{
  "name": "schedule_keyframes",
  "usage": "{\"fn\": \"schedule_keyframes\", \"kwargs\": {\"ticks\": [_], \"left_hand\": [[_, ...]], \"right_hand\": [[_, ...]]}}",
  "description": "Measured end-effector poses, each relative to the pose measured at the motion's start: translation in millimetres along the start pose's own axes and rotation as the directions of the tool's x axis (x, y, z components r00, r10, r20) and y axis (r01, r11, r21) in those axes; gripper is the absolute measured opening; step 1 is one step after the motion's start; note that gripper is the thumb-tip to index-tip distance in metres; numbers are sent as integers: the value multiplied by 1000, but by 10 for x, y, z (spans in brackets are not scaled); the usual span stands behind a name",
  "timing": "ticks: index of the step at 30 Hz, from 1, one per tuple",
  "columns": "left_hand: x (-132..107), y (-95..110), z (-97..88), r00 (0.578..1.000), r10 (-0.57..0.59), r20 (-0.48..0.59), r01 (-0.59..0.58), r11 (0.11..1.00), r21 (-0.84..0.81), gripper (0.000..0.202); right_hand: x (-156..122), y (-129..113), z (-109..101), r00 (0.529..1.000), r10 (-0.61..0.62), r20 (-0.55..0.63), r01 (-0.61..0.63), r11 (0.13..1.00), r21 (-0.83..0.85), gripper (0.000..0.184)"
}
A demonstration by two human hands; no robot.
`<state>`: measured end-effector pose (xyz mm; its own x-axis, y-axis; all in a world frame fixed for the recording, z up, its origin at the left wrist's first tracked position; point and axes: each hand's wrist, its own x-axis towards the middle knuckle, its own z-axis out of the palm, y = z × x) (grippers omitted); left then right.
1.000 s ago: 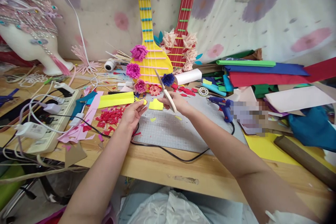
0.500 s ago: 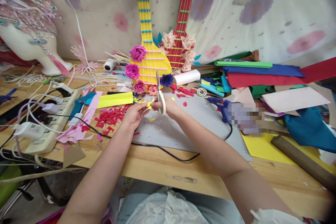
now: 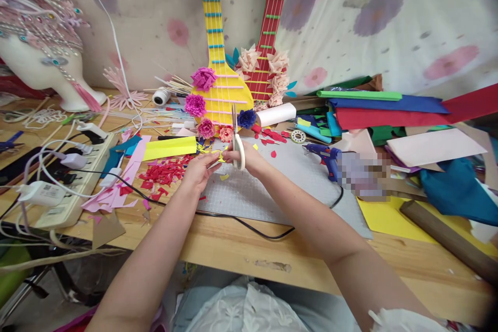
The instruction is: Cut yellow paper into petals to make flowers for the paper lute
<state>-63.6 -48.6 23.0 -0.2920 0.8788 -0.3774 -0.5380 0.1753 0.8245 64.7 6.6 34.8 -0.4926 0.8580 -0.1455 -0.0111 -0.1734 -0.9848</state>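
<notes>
My right hand (image 3: 251,157) is closed round the white handles of a pair of scissors (image 3: 236,135), blades pointing up and away. My left hand (image 3: 199,170) pinches a small yellow paper piece (image 3: 220,155) just left of the scissors. Both hands hover over a grey cutting mat (image 3: 268,187) on the wooden table (image 3: 241,249). A yellow paper strip (image 3: 171,147) lies left of my hands, beside a heap of red paper scraps (image 3: 165,172).
A blue glue gun (image 3: 324,155) with a black cord lies right of my hands. Yellow and red paper guitars with paper flowers lean against the back wall. Coloured felt sheets pile at the right. A power strip (image 3: 78,187) with chargers sits at the left.
My right hand with the scissors has moved left to meet my left hand, and the blades have swung upright. The yellow piece that lay on the mat is now between my left fingers.
</notes>
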Motion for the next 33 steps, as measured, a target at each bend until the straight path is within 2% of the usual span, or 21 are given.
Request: {"fn": "schedule_keyframes", "kwargs": {"ticks": [3,9,14,19,24,26,29,31,33], "left_hand": [[-9,8,-6,1000,-8,14,8,1000,26,10],[-24,56,-16,985,-87,146,76,994,81,22],[-48,37,62,992,-63,112,57,997,54,26],[-47,10,121,988,-62,144,52,996,74,18],[-38,9,143,996,-32,88,26,997,72,11],[-37,14,137,998,-27,64,22,997,69,10],[-40,22,111,999,2,39,-3,1000,26,10],[-42,21,92,998,44,52,-43,999,-22,11],[-40,9,80,991,104,79,-98,993,-71,12]], "right_hand": [[5,-4,12,999,17,-40,-17,1000,-12,31],[5,17,-34,995,13,-95,-10,999,40,35],[-20,18,-47,994,10,-106,-2,997,79,37],[-31,25,-39,992,27,-123,-18,997,72,36],[-28,27,-60,996,5,-89,-1,999,53,41],[-47,13,-118,998,-39,-43,38,999,-14,42],[-104,-10,-284,987,-113,112,138,959,-249,39],[-150,-19,-419,971,-118,207,202,867,-456,39],[-195,-31,-531,965,-105,242,241,723,-648,40]]}}
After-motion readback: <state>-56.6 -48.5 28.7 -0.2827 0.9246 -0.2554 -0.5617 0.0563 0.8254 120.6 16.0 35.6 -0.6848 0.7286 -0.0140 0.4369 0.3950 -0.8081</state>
